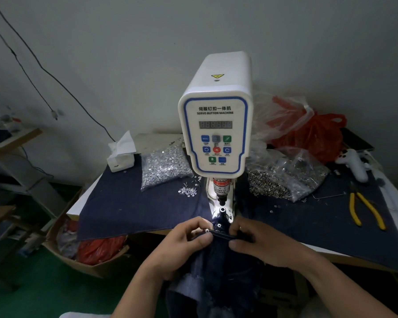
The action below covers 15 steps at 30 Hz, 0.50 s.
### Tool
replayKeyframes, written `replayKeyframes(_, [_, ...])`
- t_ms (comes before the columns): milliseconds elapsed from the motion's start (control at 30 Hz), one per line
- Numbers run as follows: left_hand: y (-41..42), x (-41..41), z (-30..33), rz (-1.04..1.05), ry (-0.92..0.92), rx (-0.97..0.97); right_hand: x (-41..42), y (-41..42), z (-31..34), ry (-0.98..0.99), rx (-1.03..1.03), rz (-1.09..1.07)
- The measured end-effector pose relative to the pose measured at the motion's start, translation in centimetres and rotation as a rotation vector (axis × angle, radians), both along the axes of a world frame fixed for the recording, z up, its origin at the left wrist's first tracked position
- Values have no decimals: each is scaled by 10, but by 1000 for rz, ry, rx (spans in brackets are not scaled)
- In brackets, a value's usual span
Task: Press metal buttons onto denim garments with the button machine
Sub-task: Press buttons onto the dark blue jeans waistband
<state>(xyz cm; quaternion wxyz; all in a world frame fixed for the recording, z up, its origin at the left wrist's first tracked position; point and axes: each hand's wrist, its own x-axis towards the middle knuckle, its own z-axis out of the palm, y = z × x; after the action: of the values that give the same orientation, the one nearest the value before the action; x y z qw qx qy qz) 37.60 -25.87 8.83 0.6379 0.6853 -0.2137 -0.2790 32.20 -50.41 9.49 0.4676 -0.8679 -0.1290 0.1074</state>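
left hand pinching denim edge, button at fingertips | right hand pinching same edge | machine beyond fingers

left hand bare | right hand bare | forearms unsleeved

a: where does the button machine stand?
b: mid worktop, at the back. a tissue box and a bag of buttons lie left of it, pliers right, the denim garment before it.
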Motion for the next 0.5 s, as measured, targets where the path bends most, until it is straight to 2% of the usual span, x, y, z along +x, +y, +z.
replayKeyframes(67, [-3, 4, -6, 6, 74, 17, 5, 1, 0, 117, 212, -62])
replayKeyframes(167, [-10, 8, -12, -2, -20, 74, 13, 0, -3, 368, 469, -151])
replayKeyframes(233, [-16, 12, -16, 30, -102, 104, 19, -3, -6, 395, 389, -170])
replayKeyframes(300, [-21, 18, -24, 83, -149, 121, 28, -8, -10, 323, 181, -162])
replayKeyframes(367, [-25, 23, -30, 145, -165, 148, 37, -11, -9, 249, 97, -190])
replayKeyframes(500, [-32, 36, -36, 215, -128, 110, 50, -15, -12, 298, 358, -236])
